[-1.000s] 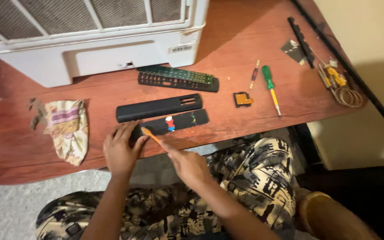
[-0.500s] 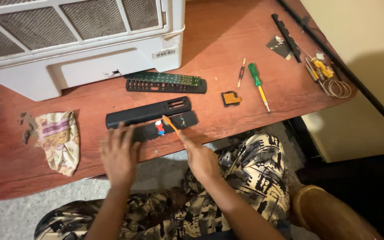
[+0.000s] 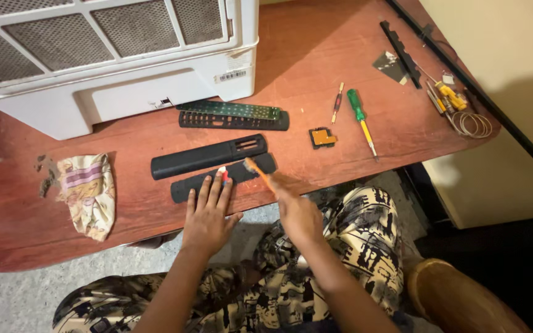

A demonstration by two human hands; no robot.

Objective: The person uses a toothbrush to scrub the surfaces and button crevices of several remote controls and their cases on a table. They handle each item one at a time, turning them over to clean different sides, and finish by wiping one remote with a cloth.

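Brushing a remote-control shell at the table's near edge

The left hand (image 3: 208, 213) lies flat, fingers spread, pinning the black shell half (image 3: 223, 177); the right hand (image 3: 296, 213) is closed around a small orange brush (image 3: 255, 169) touching it. The shell looks light, stiff and slippery, best held by its long sides. Beyond lie the second shell half (image 3: 208, 155), circuit board (image 3: 232, 111) and screwdriver (image 3: 360, 117); open tabletop (image 3: 155, 203) lies left.

Bare table (image 3: 353, 185) right of the hands; white appliance (image 3: 112, 61) blocks the back.
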